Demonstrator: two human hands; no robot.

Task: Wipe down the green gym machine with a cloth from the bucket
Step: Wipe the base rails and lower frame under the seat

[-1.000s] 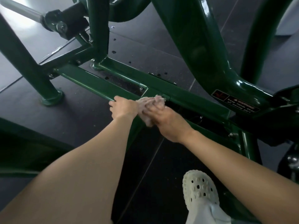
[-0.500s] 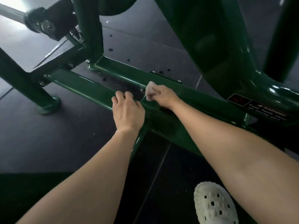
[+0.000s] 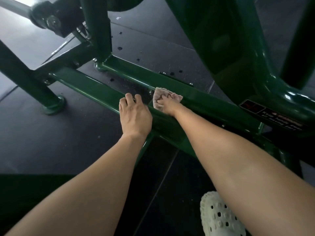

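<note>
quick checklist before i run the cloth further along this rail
1. Cloth gripped: ok. The right hand holds the cloth bunched.
2. Cloth on the metal: ok. It is pressed onto the far rail.
3. Left hand out of the wipe path: ok. The left hand rests on the near rail, beside the cloth and not touching it.
4. Path to the right: ok. The far rail is bare there.
5. Cloth damp and clean enough: cannot tell.
6. Bucket within reach for a rinse: cannot tell, as it is out of view.
</note>
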